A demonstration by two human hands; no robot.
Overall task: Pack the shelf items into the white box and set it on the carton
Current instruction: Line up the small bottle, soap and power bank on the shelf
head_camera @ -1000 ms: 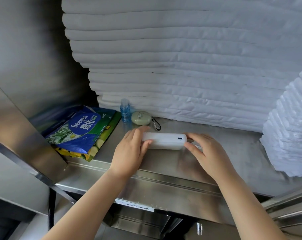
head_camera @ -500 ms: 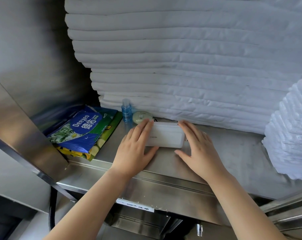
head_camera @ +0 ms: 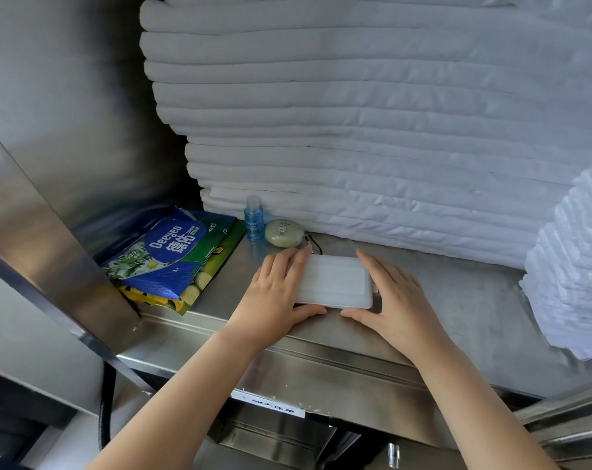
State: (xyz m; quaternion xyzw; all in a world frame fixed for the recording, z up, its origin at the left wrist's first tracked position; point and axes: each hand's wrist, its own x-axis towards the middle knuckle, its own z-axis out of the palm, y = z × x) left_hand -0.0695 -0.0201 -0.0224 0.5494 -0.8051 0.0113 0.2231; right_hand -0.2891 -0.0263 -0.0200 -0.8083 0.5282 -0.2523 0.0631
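A flat white box (head_camera: 335,281) lies broad face up on the steel shelf (head_camera: 464,300). My left hand (head_camera: 276,293) lies along its left edge with straight fingers, the thumb at the front corner. Mirroring it, my right hand (head_camera: 396,300) touches the right edge. Behind the box stand a small blue bottle (head_camera: 254,218) and a pale green oval case (head_camera: 282,233) with a black clip. A blue and green wipes pack (head_camera: 165,256) lies to the left on other flat packets. No carton is in view.
A tall stack of folded white linen (head_camera: 355,130) fills the back of the shelf. Another white pile (head_camera: 576,266) crowds the right side. A slanted steel post (head_camera: 50,249) borders the left. The shelf's front lip (head_camera: 321,357) runs below my wrists.
The white box stood on its long edge between my hands; it has tipped backward and now lies flat. Both hands have flattened against its sides.
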